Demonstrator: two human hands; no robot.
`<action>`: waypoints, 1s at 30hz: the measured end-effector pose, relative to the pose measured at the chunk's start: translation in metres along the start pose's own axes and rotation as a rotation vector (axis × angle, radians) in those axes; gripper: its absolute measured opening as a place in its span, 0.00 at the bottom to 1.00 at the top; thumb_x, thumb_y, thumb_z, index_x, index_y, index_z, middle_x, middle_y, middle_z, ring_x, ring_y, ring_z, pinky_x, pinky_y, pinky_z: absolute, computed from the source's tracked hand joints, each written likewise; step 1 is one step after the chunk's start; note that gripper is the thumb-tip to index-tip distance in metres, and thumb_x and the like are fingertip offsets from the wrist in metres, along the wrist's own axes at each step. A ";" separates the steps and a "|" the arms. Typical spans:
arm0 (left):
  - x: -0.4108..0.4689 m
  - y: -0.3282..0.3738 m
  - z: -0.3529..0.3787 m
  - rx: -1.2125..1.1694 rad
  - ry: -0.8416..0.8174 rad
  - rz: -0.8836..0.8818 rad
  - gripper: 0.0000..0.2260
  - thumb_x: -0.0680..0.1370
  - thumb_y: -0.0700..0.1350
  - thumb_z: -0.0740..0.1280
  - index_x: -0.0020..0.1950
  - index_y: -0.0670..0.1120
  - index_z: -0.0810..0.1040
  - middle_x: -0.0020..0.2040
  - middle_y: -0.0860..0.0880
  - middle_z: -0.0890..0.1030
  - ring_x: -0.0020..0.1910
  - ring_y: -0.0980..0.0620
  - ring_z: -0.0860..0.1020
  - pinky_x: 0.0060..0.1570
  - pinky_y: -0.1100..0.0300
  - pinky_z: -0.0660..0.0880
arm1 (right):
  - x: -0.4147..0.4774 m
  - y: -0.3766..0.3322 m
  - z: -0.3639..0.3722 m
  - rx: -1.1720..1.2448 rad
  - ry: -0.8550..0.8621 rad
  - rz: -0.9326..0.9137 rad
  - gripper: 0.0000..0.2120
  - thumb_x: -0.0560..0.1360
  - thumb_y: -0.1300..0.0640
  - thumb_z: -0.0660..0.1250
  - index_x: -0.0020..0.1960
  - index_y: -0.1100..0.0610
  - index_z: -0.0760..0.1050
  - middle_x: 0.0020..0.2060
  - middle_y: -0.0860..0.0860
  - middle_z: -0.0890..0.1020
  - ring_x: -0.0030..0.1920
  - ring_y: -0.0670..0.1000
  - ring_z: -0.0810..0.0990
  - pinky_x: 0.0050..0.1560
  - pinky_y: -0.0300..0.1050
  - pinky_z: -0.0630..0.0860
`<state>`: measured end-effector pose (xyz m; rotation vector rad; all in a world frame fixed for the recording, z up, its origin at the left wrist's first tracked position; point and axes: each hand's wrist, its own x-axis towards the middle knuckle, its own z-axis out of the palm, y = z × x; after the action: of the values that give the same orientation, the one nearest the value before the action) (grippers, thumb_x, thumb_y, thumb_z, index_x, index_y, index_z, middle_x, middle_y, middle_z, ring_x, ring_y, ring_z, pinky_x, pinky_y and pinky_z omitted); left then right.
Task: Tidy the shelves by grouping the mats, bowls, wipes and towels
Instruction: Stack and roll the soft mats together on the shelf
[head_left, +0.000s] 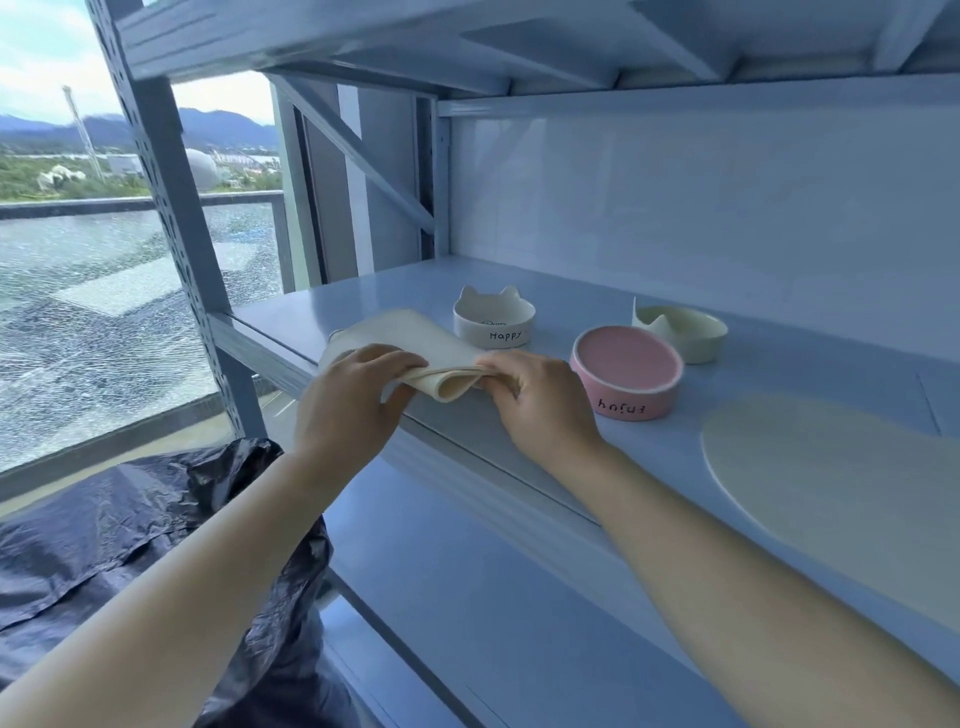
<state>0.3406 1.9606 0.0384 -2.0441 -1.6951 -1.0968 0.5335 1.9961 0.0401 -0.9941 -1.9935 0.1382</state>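
A cream mat (410, 340), folded over on itself, lies at the front left of the white shelf (623, 452). My left hand (353, 400) grips its near left edge and my right hand (535, 395) pinches the fold on the right. Behind the mat stands a white cat-ear bowl marked "Happy" (493, 325). To its right sit a pink bowl marked "Enjoy" (626, 376) and a cream cat-ear bowl (685, 332). A second cream mat (841, 493) lies flat at the right of the shelf.
A lower shelf board (467, 597) runs under my arms. A dark plastic sheet (130, 545) covers something at the lower left, beside a perforated grey upright (187, 249). Behind it is a window with cracked glass (78, 322).
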 end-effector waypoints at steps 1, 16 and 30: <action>-0.002 0.005 -0.001 0.008 0.000 0.019 0.08 0.75 0.45 0.68 0.53 0.52 0.81 0.51 0.53 0.82 0.51 0.47 0.78 0.39 0.58 0.71 | -0.004 0.001 -0.006 -0.009 -0.028 0.014 0.07 0.74 0.59 0.65 0.50 0.52 0.79 0.44 0.50 0.84 0.45 0.56 0.80 0.41 0.50 0.77; -0.055 0.144 -0.027 -0.066 -0.040 0.065 0.12 0.71 0.46 0.72 0.53 0.54 0.80 0.52 0.55 0.81 0.49 0.47 0.78 0.44 0.56 0.73 | -0.112 0.000 -0.144 -0.062 0.060 -0.012 0.09 0.74 0.58 0.65 0.51 0.47 0.79 0.44 0.46 0.84 0.45 0.52 0.81 0.41 0.49 0.77; -0.091 0.351 -0.040 -0.212 0.032 0.290 0.18 0.67 0.39 0.60 0.51 0.53 0.81 0.49 0.52 0.82 0.47 0.44 0.77 0.37 0.56 0.70 | -0.262 0.013 -0.341 -0.132 0.270 0.105 0.09 0.72 0.66 0.66 0.48 0.56 0.80 0.36 0.37 0.76 0.38 0.39 0.74 0.37 0.26 0.65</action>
<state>0.6472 1.7708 0.0915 -2.2949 -1.2599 -1.2435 0.8738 1.7346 0.0686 -1.1385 -1.7215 -0.0684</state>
